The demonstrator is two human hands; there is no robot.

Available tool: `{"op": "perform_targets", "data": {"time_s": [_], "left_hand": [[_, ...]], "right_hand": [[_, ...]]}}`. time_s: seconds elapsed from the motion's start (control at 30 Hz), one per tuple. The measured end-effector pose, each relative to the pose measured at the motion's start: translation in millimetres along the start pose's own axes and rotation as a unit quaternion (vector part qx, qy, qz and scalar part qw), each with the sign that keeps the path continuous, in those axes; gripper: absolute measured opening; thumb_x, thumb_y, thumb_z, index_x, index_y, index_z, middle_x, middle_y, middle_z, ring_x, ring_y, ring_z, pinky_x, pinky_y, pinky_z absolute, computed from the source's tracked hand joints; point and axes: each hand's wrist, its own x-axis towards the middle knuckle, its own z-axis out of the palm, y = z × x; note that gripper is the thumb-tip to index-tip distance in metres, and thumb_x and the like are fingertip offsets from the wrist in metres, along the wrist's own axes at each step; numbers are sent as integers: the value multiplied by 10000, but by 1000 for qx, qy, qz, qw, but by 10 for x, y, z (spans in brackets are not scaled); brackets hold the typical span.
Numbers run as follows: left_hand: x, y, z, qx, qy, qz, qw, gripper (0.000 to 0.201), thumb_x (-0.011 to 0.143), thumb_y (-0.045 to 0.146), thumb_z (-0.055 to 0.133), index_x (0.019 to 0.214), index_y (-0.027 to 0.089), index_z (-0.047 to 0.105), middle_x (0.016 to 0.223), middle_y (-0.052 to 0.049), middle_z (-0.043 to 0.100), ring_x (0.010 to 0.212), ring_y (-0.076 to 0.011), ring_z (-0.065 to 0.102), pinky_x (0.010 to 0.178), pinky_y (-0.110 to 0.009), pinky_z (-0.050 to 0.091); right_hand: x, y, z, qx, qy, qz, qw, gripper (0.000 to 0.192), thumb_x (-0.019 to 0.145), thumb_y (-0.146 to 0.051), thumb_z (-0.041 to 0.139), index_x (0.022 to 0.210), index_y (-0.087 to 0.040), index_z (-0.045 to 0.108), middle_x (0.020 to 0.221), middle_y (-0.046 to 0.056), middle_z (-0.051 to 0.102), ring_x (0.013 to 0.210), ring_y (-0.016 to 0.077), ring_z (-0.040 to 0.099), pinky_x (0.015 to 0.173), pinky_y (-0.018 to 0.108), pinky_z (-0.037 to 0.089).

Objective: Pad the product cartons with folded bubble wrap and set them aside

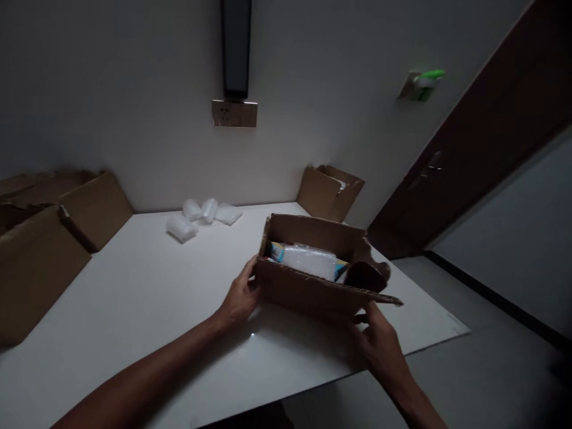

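Observation:
An open-topped cardboard box (304, 289) is between my two hands at the near right part of the white table (192, 298). My left hand (241, 296) is closed on its left end. At the front right corner, below a protruding flap, my right hand (378, 336) grips the box; some of its fingers are hidden or in shadow. Inside lies a clear bubble-wrap packet (310, 261), with blue and yellow packaging (277, 252) showing around it. The box's right end is torn and bent. Whether its base touches the table, I cannot tell.
A large open carton (40, 274) stands at the left, and a smaller carton (328, 193) sits at the back right. Several bubble-wrap pieces (181, 228) lie near the wall. The table's right edge borders the floor, with a brown door (465, 131) beyond.

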Motion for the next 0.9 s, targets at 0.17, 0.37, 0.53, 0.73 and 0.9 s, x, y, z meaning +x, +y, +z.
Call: {"op": "perform_targets", "data": {"time_s": [0.17,0.37,0.53,0.73,0.9], "left_hand": [[798,-154,932,-3,-52,-26,998,581,752,69,637,1319,171,561,1261,-85,677,1133,-212,641,966,-315,524],[1571,-417,1813,90,37,-131,987,326,896,282,681,1188,152,620,1241,-107,635,1120,-251,621,967,-466,526],[1968,-584,2182,115,48,-158,980,363,944,365,622,1248,171,586,1258,-100,616,1077,-238,635,916,-463,553],[2102,-759,2262,103,-12,-75,992,610,820,268,723,1375,174,486,1259,-124,656,1100,-224,647,966,-355,507],[2076,-841,2204,150,-92,23,984,595,793,228,670,1361,103,544,1435,-169,553,1301,-273,539,1096,-369,430]], "right_hand": [[87,571,-462,-71,74,115,988,557,764,-609,587,1161,-220,549,1000,83,681,692,245,663,600,382,547],[455,1045,-659,-54,121,153,979,853,729,-620,656,1429,-207,396,1229,164,634,821,288,686,702,418,552],[856,1242,-646,-21,124,137,982,874,739,-615,682,1439,-183,385,1290,187,596,1053,348,650,835,459,538],[1151,1408,-471,-30,127,118,984,861,743,-589,677,1438,-169,390,1313,198,576,1086,353,623,892,467,508],[1208,1585,-374,-64,91,120,987,841,765,-563,651,1459,-184,363,1288,177,606,983,316,649,827,436,515]]}}
